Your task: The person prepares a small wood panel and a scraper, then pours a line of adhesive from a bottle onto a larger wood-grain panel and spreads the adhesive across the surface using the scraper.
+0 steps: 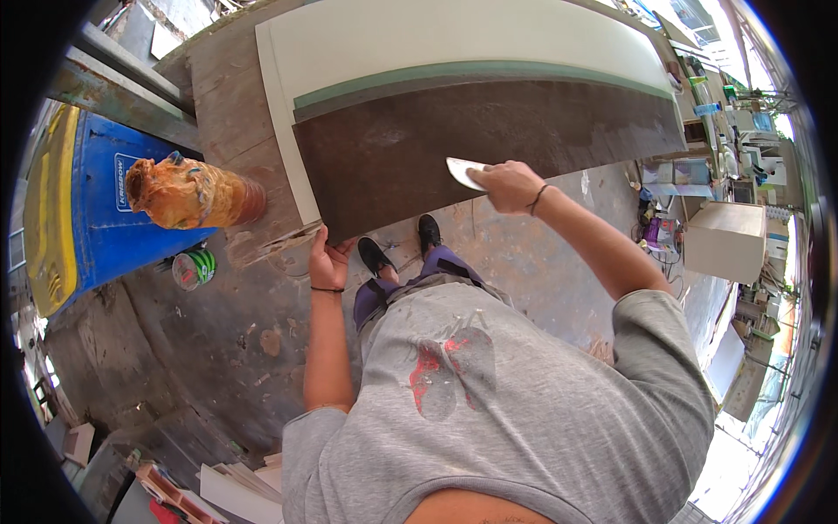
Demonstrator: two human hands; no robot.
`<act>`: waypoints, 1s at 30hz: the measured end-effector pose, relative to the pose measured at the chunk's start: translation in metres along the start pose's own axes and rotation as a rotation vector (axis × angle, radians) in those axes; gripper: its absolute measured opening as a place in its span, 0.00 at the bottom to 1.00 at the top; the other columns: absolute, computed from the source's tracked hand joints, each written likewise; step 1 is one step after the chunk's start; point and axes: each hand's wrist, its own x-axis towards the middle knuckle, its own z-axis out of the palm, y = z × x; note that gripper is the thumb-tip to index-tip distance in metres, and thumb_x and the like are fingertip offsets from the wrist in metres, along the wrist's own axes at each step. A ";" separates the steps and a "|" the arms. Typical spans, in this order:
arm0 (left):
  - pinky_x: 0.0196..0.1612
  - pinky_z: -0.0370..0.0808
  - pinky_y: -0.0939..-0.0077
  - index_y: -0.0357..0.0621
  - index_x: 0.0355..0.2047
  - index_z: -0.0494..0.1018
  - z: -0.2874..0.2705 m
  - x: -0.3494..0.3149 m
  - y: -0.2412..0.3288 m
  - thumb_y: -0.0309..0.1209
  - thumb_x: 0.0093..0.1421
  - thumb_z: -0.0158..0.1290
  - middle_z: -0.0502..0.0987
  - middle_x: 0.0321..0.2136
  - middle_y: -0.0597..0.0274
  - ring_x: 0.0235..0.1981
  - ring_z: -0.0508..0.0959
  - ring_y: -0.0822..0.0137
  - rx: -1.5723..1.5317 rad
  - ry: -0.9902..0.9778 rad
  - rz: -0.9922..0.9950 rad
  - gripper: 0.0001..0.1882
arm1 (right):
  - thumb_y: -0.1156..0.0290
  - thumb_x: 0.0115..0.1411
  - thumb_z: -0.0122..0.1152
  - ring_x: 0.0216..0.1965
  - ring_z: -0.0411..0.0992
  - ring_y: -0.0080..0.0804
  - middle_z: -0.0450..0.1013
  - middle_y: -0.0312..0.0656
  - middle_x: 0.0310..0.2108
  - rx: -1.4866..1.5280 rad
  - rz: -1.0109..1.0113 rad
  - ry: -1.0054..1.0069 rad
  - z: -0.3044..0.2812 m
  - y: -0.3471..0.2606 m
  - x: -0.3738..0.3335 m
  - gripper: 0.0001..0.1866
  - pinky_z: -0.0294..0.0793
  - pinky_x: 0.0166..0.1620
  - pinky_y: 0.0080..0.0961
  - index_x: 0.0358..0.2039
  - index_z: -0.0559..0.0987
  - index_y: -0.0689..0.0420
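Note:
A dark brown sheet (393, 157) lies across the workbench in front of me, its near edge toward my feet. In my right hand (511, 186) is a white flat scraper (463, 172), its blade against or just over the brown surface; which of these I cannot tell. My left hand (330, 262) is at the sheet's near left corner, palm up, with fingers closed on the edge and partly hidden by it. Beyond the brown sheet show a thin green-grey layer (375, 86) and a wide cream-white panel (471, 35).
On the bench's left end stands an orange-brown, glue-crusted container (196, 192). A blue bin with a yellow lid (131, 183) is farther left, with a green-labelled can (194, 268) near it. At right are a pale box (724, 242) and cluttered shelves. The floor (218, 349) is stained.

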 end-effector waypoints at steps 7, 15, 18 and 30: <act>0.49 0.73 0.62 0.47 0.44 0.71 0.005 -0.004 0.002 0.36 0.61 0.49 0.79 0.39 0.60 0.37 0.80 0.60 0.004 0.012 0.022 0.13 | 0.75 0.47 0.54 0.32 0.75 0.45 0.75 0.49 0.29 0.016 -0.123 0.004 0.012 -0.036 -0.007 0.17 0.73 0.33 0.39 0.41 0.74 0.56; 0.50 0.73 0.61 0.47 0.44 0.70 0.005 -0.003 0.004 0.36 0.60 0.50 0.78 0.41 0.59 0.38 0.80 0.57 0.004 0.045 0.023 0.13 | 0.75 0.47 0.54 0.31 0.75 0.46 0.74 0.47 0.26 0.016 -0.092 -0.240 0.011 -0.048 -0.037 0.18 0.72 0.32 0.40 0.41 0.75 0.51; 0.49 0.73 0.61 0.48 0.45 0.70 0.029 -0.010 0.012 0.37 0.60 0.51 0.77 0.40 0.61 0.37 0.80 0.58 0.069 0.090 0.045 0.14 | 0.78 0.46 0.51 0.37 0.74 0.46 0.75 0.50 0.37 0.292 -0.062 -0.127 -0.012 -0.042 -0.067 0.26 0.73 0.36 0.38 0.49 0.74 0.48; 0.37 0.78 0.68 0.45 0.57 0.58 0.127 -0.031 0.007 0.38 0.62 0.48 0.75 0.40 0.60 0.33 0.80 0.62 0.353 0.060 0.096 0.25 | 0.83 0.56 0.52 0.50 0.67 0.28 0.70 0.41 0.48 1.185 -0.207 0.889 -0.077 0.019 -0.118 0.21 0.64 0.53 0.25 0.53 0.68 0.64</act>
